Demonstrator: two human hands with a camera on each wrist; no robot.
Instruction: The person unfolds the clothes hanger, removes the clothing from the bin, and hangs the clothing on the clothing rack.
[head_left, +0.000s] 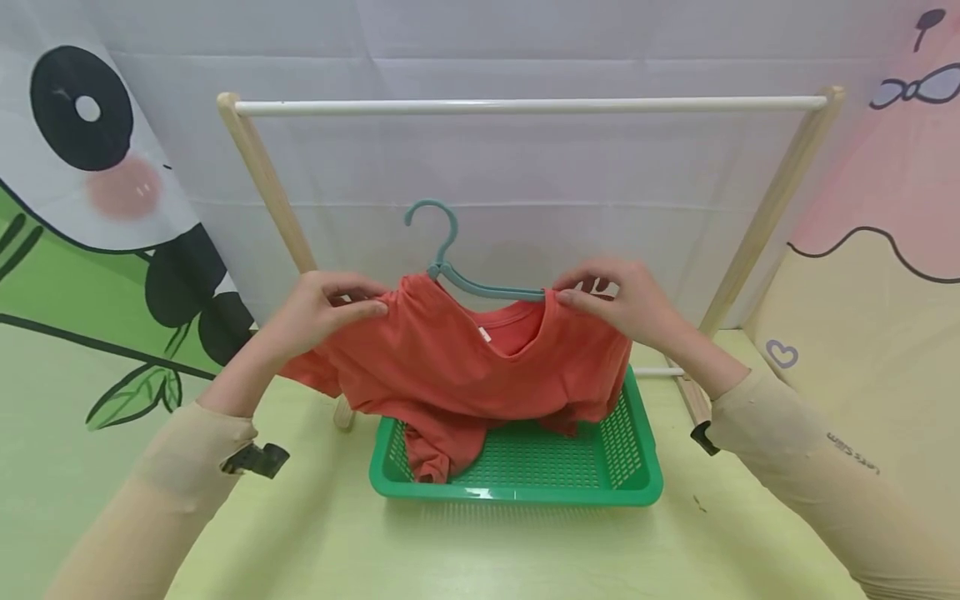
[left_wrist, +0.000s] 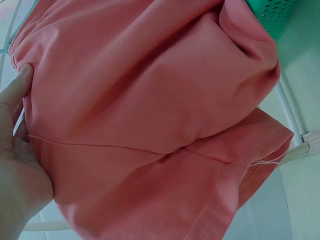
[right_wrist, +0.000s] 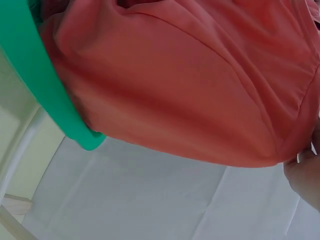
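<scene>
A coral-red T-shirt [head_left: 465, 367] hangs spread between my two hands, its neckline facing me and its lower part drooping into a green basket [head_left: 517, 495]. A teal hanger [head_left: 480, 288] sits in the neck opening; its hook stands up at the left and its right arm runs under the shirt's right shoulder. My left hand [head_left: 322, 312] pinches the left shoulder between thumb and fingers. With thumb and fingertips, my right hand [head_left: 622, 300] pinches the right shoulder beside the collar. In the left wrist view, a sleeve [left_wrist: 210, 185] hangs below the hand. Cloth hides the hanger's left arm.
Behind the shirt stands a rack with a white top bar [head_left: 525, 107] and wooden legs [head_left: 772, 208] on either side. The basket rests on a pale yellow-green table [head_left: 480, 550]. Printed cloth [head_left: 120, 250] covers the left side, and a white sheet hangs at the back.
</scene>
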